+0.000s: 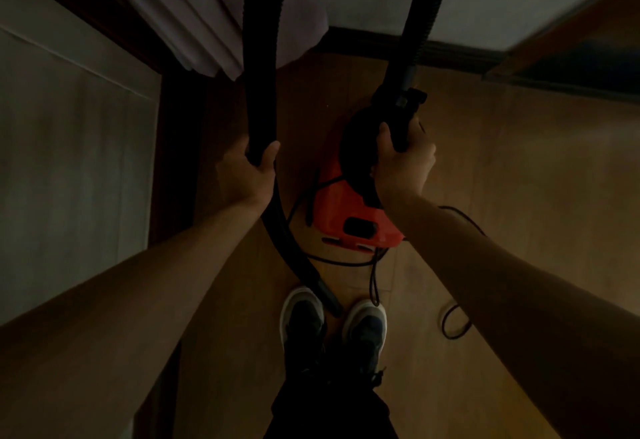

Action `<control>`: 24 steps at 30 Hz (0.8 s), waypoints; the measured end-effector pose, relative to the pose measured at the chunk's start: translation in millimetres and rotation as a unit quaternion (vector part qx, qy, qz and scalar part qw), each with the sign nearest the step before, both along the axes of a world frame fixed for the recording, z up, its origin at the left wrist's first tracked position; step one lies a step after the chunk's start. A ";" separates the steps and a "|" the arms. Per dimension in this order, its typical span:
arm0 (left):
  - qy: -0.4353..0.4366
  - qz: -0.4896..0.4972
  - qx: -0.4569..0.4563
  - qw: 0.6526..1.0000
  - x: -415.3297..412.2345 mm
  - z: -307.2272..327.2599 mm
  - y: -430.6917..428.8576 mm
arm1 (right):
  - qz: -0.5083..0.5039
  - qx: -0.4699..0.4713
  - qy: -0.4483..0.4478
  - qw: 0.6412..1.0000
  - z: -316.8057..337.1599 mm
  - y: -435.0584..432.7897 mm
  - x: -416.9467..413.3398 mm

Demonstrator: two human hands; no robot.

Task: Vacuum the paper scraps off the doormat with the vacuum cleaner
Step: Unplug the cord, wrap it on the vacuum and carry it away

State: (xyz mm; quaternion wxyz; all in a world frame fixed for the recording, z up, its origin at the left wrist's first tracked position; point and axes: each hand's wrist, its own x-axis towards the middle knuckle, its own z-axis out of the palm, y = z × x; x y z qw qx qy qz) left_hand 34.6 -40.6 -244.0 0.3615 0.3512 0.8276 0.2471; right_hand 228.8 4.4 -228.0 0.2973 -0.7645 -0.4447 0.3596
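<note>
A red and black vacuum cleaner (353,212) hangs or stands just above the wooden floor in front of my feet. My right hand (403,161) grips its black top handle (401,120). A ribbed black hose (261,58) loops up out of view and back down on both sides. My left hand (251,172) curls round the left run of the hose, whose lower end trails down between my shoes. No doormat or paper scraps are in view.
The black power cord (374,276) lies looped on the wooden floor (502,179) beside my shoes (304,321). A door frame and pale wall (69,144) stand at the left, a curtain (194,16) at top left, a dark baseboard (450,52) ahead.
</note>
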 end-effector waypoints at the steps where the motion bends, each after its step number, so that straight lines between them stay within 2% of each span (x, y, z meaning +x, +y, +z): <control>1: -0.003 0.003 -0.002 1.000 -1.4 -2.6 1.7 | -0.001 0.002 0.000 1.000 -1.6 1.0 -2.3; 7: 0.001 0.029 -0.025 0.999 -4.0 -7.8 12.1 | -0.006 0.015 0.006 1.000 -2.4 0.8 -7.3; 13: 0.028 0.045 -0.081 0.995 2.7 9.0 20.3 | -0.015 -0.019 0.007 1.000 -0.4 0.0 -8.3; 15: 0.016 0.048 -0.101 0.994 3.5 16.3 21.6 | -0.023 -0.032 0.008 0.999 0.6 -0.1 -9.2; 18: -0.046 0.029 -0.139 0.989 2.9 28.1 18.6 | -0.041 -0.051 -0.002 0.998 2.3 0.7 -12.3; 21: -0.074 0.017 -0.198 0.977 -1.2 35.8 13.3 | -0.041 -0.093 -0.003 0.995 7.9 1.5 -8.6; 24: -0.057 0.013 -0.223 0.973 -7.9 43.5 10.9 | 0.030 -0.163 -0.045 0.985 19.2 7.2 5.6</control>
